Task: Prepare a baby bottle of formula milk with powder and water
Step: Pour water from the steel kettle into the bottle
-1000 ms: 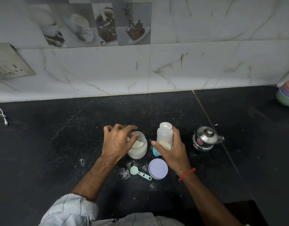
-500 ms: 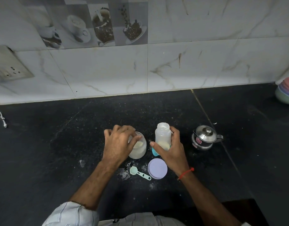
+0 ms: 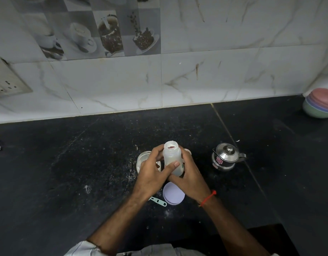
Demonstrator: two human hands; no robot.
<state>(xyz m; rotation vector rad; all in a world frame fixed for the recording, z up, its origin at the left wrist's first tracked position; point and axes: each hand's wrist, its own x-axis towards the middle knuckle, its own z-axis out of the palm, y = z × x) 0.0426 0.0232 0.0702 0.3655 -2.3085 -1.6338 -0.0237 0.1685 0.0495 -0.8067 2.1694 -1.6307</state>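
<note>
A: What was shown nearest the front edge of the counter [image 3: 48,182]?

B: A lilac lid [image 3: 173,194] was seen lying flat, with a pale green scoop [image 3: 158,201] just beside it on its left, the scoop's bowl hidden under the left wrist. Spilled powder [image 3: 87,189] was scattered on the dark stone around them.

A: How were the hands placed?

B: The hands were brought together on the baby bottle [image 3: 172,159]. The left hand [image 3: 153,174] was wrapped round its left side, thumb laid across the front; the right hand [image 3: 190,177] was clasped round its right side and base. Neither was nearer: the bottle was held between both.

A: And the bottle's axis?

B: It was held upright, slightly tilted, mouth open and uncapped. A pale layer was visible low inside.

A: What lay beyond?

B: The open powder jar [image 3: 144,161] was touched by nothing, just behind the left hand. A lidded steel pot [image 3: 226,157] was set well apart toward the right, on the right hand's side; water would presumably be taken from there. Stacked bowls [image 3: 320,105] were kept in the far right corner.

A: Any writing?

B: A red sticker on the pot and a small green mark on the bottle were noted; neither could be read.
</note>
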